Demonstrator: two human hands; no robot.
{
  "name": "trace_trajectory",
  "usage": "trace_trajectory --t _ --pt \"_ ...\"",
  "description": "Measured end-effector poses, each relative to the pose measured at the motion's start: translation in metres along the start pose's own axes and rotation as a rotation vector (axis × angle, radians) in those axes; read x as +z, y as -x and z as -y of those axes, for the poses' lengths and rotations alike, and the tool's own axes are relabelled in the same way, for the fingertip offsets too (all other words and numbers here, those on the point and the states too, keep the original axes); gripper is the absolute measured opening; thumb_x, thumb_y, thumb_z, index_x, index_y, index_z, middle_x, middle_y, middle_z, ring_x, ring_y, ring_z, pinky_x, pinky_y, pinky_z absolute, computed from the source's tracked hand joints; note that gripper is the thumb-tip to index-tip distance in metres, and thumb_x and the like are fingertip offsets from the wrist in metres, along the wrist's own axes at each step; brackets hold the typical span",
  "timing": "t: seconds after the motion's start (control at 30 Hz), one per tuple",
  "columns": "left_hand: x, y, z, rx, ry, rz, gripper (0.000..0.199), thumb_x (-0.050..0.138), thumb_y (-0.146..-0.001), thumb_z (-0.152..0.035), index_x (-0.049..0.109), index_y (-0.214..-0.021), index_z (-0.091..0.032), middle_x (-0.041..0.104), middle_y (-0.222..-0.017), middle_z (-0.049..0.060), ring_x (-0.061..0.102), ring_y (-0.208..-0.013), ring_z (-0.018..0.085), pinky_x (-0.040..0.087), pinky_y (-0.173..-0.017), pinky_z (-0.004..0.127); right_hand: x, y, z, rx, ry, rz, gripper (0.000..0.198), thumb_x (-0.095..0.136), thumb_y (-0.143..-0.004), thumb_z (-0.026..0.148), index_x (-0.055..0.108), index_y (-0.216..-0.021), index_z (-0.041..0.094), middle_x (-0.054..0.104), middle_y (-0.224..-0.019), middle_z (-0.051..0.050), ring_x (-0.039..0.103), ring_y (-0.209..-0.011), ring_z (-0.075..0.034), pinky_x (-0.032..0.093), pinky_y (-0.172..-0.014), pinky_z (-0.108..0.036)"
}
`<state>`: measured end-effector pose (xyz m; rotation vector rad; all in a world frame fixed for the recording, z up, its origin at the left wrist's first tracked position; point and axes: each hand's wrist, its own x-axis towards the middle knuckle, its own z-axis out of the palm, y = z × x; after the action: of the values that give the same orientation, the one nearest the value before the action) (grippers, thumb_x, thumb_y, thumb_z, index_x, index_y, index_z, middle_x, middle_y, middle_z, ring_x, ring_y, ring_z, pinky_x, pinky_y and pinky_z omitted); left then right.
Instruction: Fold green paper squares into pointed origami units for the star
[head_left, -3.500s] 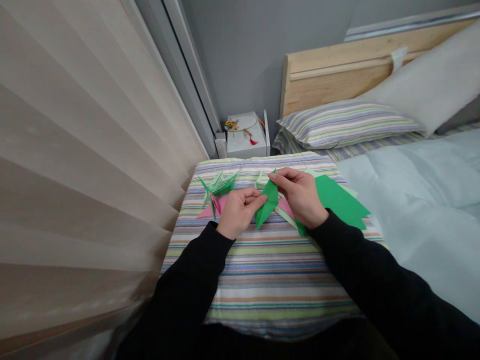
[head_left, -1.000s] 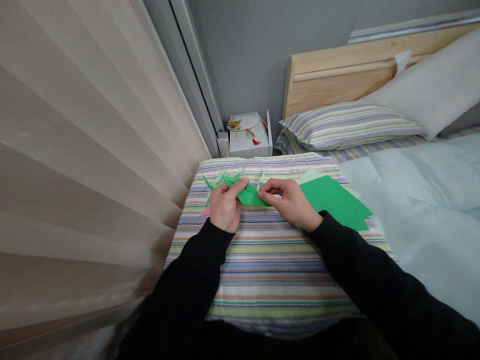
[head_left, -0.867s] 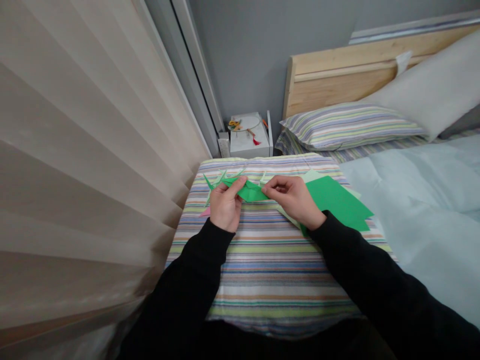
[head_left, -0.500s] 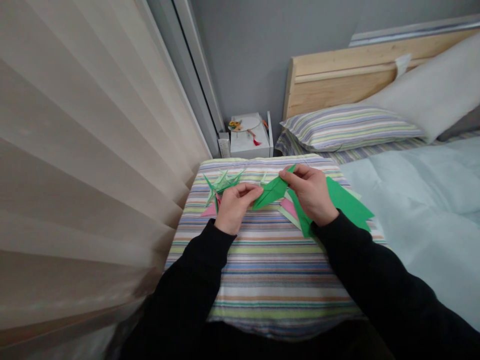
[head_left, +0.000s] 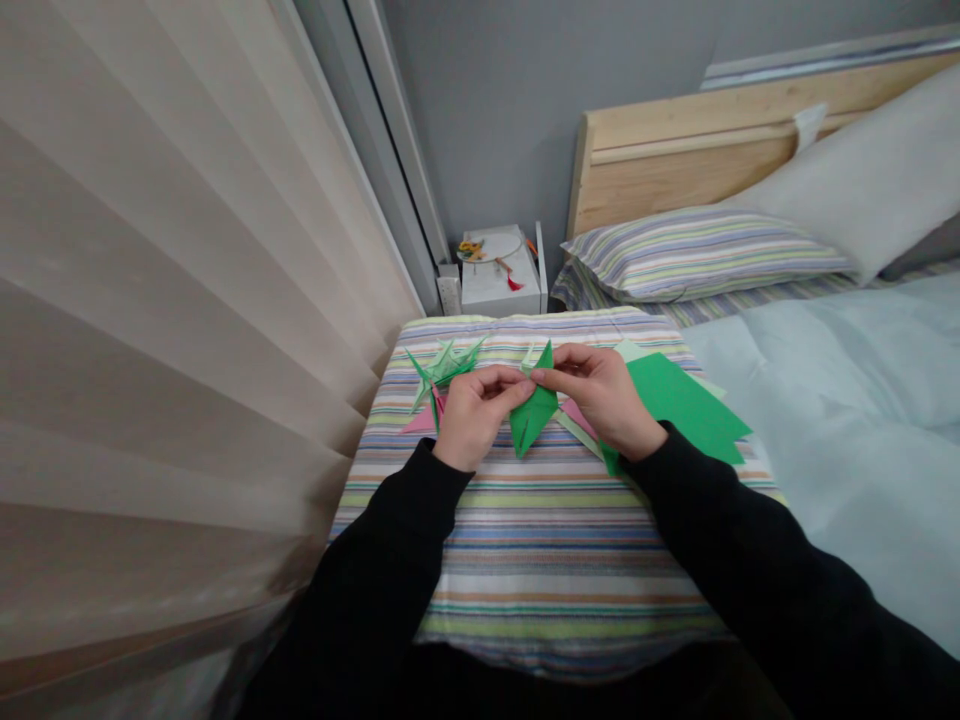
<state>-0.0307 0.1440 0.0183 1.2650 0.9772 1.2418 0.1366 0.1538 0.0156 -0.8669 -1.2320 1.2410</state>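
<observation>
A folded green origami paper (head_left: pixel 534 418), shaped like a narrow diamond, stands nearly upright between my hands above the striped cloth. My left hand (head_left: pixel 478 410) pinches it from the left, thumb and forefinger closed near its middle. From the right, my right hand (head_left: pixel 606 395) grips its upper part, with the thumb in front. Several folded paper cranes (head_left: pixel 448 365), light and darker green, lie just beyond my left hand, with a pink folded piece (head_left: pixel 421 421) beside them. Flat green paper sheets (head_left: pixel 686 410) lie to the right, partly behind my right hand, over pale green and pink ones.
The striped cloth (head_left: pixel 555 560) covers the surface before me. A pleated curtain (head_left: pixel 187 300) runs along the left. At the back stands a small white cabinet (head_left: pixel 499 292) with small items on top. To the right is a bed with a pale blue quilt (head_left: pixel 847 400) and striped pillow (head_left: pixel 705 255).
The folded green paper has turned from a slant to nearly upright. My right hand has moved left and slightly down, closer to my left hand, showing more of the flat green sheets.
</observation>
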Motion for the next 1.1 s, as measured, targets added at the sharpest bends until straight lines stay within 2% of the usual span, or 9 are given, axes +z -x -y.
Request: trace_trajectory --t 0.13,0.47,0.6,0.63,0.7,0.8,0.87,1.0,1.1 --pt "0.0 0.001 0.0 -0.033 0.003 0.039 0.014 0.088 -0.072 -0.032 0.08 -0.071 -0.02 0.073 -0.067 0.002 0.062 -0.062 0.016 0.049 -0.066 0.032 0.001 0.0 -0.001 -0.021 0.001 -0.109 0.024 0.089 -0.065 0.034 0.07 -0.066 0.02 0.065 -0.065 0.003 0.053 -0.061 -0.012 0.043 -0.062 -0.03" --pt "0.002 0.003 -0.001 -0.054 -0.037 0.075 0.021 0.091 -0.068 -0.035 0.078 -0.068 -0.018 0.07 -0.065 0.002 0.055 -0.057 0.013 0.042 -0.058 0.027 -0.004 -0.005 -0.006 -0.065 0.009 -0.276 0.019 0.082 -0.073 0.037 0.072 -0.073 0.021 0.068 -0.07 -0.001 0.059 -0.065 -0.015 0.053 -0.069 -0.034" --pt "0.003 0.003 0.002 -0.087 0.011 0.04 0.023 0.091 -0.068 -0.035 0.075 -0.071 -0.018 0.063 -0.058 -0.001 0.049 -0.049 0.01 0.038 -0.048 0.024 -0.008 -0.007 -0.004 -0.087 -0.032 -0.343 0.022 0.08 -0.078 0.042 0.07 -0.078 0.022 0.065 -0.072 0.001 0.061 -0.069 -0.015 0.054 -0.072 -0.033" --pt "0.003 0.003 0.002 -0.099 0.039 0.022 0.024 0.091 -0.068 -0.035 0.074 -0.072 -0.018 0.061 -0.059 -0.002 0.05 -0.049 0.01 0.039 -0.047 0.023 -0.008 -0.006 -0.004 -0.088 -0.02 -0.31 0.024 0.079 -0.08 0.044 0.071 -0.08 0.022 0.067 -0.075 0.0 0.063 -0.072 -0.016 0.054 -0.073 -0.033" --pt "0.004 0.003 0.001 -0.108 0.092 -0.01 0.026 0.091 -0.067 -0.034 0.071 -0.073 -0.018 0.062 -0.063 -0.002 0.057 -0.053 0.011 0.046 -0.05 0.023 -0.005 -0.004 -0.002 -0.086 0.043 -0.16 0.027 0.08 -0.08 0.047 0.073 -0.083 0.021 0.07 -0.079 -0.002 0.064 -0.077 -0.017 0.053 -0.075 -0.033" --pt "0.005 0.003 -0.001 -0.1 0.138 -0.033 0.03 0.092 -0.067 -0.035 0.068 -0.074 -0.018 0.066 -0.071 -0.001 0.064 -0.06 0.012 0.056 -0.06 0.026 -0.001 0.001 0.0 -0.076 0.198 0.058 0.029 0.084 -0.078 0.046 0.074 -0.079 0.019 0.07 -0.075 -0.001 0.059 -0.072 -0.016 0.049 -0.072 -0.033" --pt "0.005 0.003 -0.003 -0.086 0.161 -0.05 0.032 0.092 -0.068 -0.037 0.067 -0.074 -0.018 0.067 -0.07 -0.001 0.065 -0.061 0.012 0.058 -0.063 0.027 -0.002 0.003 0.001 -0.066 0.274 0.092 0.03 0.081 -0.081 0.046 0.072 -0.074 0.018 0.065 -0.068 0.001 0.052 -0.065 -0.015 0.043 -0.066 -0.032" --pt "0.004 0.002 -0.005 -0.051 0.202 -0.119 0.035 0.093 -0.068 -0.04 0.068 -0.078 -0.017 0.065 -0.068 -0.001 0.064 -0.062 0.012 0.056 -0.058 0.023 -0.005 0.003 0.003 -0.028 0.325 0.108 0.034 0.076 -0.084 0.046 0.067 -0.067 0.018 0.052 -0.06 0.004 0.04 -0.058 -0.012 0.03 -0.058 -0.03" --pt "0.003 0.001 -0.005 -0.013 0.149 -0.151 0.031 0.091 -0.069 -0.037 0.07 -0.078 -0.017 0.066 -0.065 -0.001 0.063 -0.059 0.011 0.054 -0.053 0.021 -0.004 0.003 0.002 0.024 0.292 0.166 0.032 0.076 -0.084 0.046 0.069 -0.071 0.017 0.054 -0.061 0.004 0.042 -0.058 -0.012 0.032 -0.058 -0.03"
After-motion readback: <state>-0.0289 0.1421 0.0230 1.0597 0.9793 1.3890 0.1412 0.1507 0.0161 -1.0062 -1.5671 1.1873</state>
